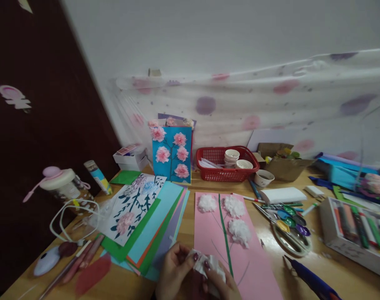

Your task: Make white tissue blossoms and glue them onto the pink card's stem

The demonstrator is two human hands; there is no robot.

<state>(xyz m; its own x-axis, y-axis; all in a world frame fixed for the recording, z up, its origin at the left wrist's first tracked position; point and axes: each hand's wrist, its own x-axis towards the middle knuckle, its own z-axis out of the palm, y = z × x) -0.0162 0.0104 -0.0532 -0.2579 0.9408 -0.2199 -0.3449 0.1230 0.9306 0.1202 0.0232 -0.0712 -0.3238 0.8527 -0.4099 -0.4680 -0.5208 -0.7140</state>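
Between my two hands, a piece of crumpled white tissue paper [212,263] is pinched near the table's front edge. My left hand [174,268] grips its left side with thumb and fingers, and my right hand [219,279] closes on its right side. Just beyond lies a pink sheet [205,233], its lower part partly covered by my right hand. Three fluffy white paper flowers [239,231] sit on it, beside a green stem strip [224,233] and thin drawn lines. My fingers hide part of the tissue.
Left are stacked coloured papers [155,241], a floral sheet [136,208] and a cup [67,187]. Right are scissors [291,237], a blue glue gun [311,279] and a marker box [343,246]. Behind stand a red basket [208,173] and a blue flower card [171,154].
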